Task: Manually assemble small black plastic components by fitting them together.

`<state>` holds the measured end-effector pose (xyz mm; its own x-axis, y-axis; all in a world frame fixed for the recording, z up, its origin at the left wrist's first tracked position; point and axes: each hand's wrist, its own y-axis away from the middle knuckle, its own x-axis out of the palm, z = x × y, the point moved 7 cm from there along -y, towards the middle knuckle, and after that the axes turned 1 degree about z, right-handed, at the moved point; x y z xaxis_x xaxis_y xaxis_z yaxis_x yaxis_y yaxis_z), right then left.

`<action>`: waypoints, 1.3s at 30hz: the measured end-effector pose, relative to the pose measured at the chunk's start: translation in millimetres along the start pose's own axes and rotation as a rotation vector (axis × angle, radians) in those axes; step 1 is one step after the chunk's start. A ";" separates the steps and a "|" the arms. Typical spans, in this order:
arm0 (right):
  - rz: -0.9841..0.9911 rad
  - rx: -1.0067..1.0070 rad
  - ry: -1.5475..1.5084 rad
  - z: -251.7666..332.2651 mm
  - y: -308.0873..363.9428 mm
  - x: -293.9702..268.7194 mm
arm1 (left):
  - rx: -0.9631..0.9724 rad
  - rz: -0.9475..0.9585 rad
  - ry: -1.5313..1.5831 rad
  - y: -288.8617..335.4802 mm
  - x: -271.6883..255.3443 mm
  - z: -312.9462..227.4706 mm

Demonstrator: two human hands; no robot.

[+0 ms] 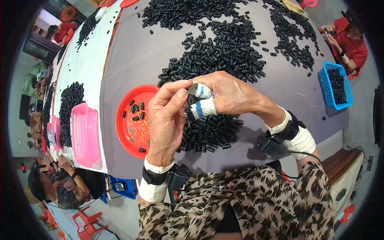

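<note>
Over the near middle of the table, my two hands meet. My right hand (236, 96) is closed, with white wrapping on its thumb and a white band with a blue stripe on a finger. Between those wrapped fingers sits a small black plastic piece (192, 100). My left hand (166, 114) pinches with thumb and forefinger right beside it; what the fingertips hold is hidden. Beneath and beyond my hands spreads a heap of short black cylindrical pieces (216, 56). A round red tray (123, 132) with several loose black pieces lies just left of my left hand.
A blue basket (337, 106) holding black pieces stands at the table's right edge, near a person in red (352, 48). At left are a pink basket (86, 156), another black heap (71, 102) and a person's arm (80, 184). A red stool (88, 224) stands lower left.
</note>
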<state>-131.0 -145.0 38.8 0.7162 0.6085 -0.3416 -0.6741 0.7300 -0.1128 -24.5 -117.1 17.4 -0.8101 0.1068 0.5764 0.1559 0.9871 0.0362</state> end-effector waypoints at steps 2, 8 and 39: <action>0.004 0.006 0.028 -0.2 -0.6 -0.2 | 0.027 -0.019 -0.036 -0.7 -2.0 -0.8; 0.022 -0.006 0.063 -2.3 -2.0 -0.1 | 0.092 -0.046 -0.119 -0.8 -1.2 -5.4; 0.036 0.034 -0.001 -4.9 -2.7 3.5 | -0.009 0.060 0.205 -0.2 -3.1 7.0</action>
<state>-127.6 -146.3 33.4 0.6918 0.6348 -0.3441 -0.6929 0.7177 -0.0691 -26.0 -116.8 9.9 -0.6678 0.1379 0.7315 0.2064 0.9785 0.0039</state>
